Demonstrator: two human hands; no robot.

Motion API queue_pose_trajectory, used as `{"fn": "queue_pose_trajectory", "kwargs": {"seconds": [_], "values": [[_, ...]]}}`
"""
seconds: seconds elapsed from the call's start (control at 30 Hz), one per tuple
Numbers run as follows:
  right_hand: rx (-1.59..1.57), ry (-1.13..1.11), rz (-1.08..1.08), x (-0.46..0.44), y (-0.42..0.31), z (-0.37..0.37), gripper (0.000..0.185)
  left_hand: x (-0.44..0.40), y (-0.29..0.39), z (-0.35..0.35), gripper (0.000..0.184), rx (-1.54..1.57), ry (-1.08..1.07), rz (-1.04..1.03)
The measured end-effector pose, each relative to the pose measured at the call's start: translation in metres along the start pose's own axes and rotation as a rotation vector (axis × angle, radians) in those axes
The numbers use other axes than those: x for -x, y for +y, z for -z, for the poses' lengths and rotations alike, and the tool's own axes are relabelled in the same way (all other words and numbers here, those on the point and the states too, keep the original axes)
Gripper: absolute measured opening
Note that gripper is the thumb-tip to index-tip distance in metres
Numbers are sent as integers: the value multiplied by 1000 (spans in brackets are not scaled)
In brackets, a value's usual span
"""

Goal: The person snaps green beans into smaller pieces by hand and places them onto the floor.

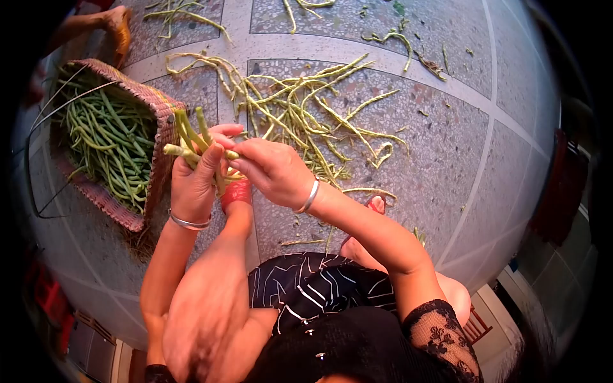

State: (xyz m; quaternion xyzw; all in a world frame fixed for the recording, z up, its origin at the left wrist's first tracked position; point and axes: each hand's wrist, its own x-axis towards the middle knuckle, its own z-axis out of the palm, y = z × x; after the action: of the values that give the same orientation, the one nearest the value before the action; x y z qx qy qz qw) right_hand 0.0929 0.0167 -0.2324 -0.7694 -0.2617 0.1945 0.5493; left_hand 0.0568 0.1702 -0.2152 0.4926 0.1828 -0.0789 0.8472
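Observation:
Long green beans [191,135] stick up in a small bunch from my left hand [195,185], whose thumb and fingers are wrapped round them. Close against it on the right, my right hand [274,169] has thumb and fingertips pinched on a pale bean end [231,154]. Some bean lengths hang below my fingers. A loose pile of yellowish-green long beans [294,105] is spread over the speckled tile floor [440,153] beyond my hands. To the left lies a woven basket [165,127] on its side, with many green beans [108,137] inside.
Another person's bare foot [120,35] is at the upper left, beyond the basket. More bean strands [185,16] and small scraps [431,66] lie on the far tiles. My feet in red footwear [236,191] are below my hands. A dark red object [555,188] stands at the right edge.

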Motion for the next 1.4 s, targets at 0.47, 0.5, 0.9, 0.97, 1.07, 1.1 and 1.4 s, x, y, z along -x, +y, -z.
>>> {"fn": "queue_pose_trajectory", "kwargs": {"seconds": [0.47,0.5,0.9,0.97,1.07,1.1,1.4], "values": [[-404,-138,-435,88,-63,111,21,9,91,-57,26,458,-212,-74],[-422,-150,-438,93,-70,117,21,14,98,-64,26,493,-256,-66],[27,266,138,150,-205,166,30,100,152,-189,32,99,-453,-195],[-75,320,206,152,-231,154,37,117,143,-220,32,92,-518,-247],[132,341,238,162,-250,151,42,146,129,-263,28,32,-509,-258],[125,379,292,167,-253,154,42,159,125,-281,26,11,-446,-266],[622,543,28,329,-226,253,21,184,41,-381,49,-545,-703,-115]]}}
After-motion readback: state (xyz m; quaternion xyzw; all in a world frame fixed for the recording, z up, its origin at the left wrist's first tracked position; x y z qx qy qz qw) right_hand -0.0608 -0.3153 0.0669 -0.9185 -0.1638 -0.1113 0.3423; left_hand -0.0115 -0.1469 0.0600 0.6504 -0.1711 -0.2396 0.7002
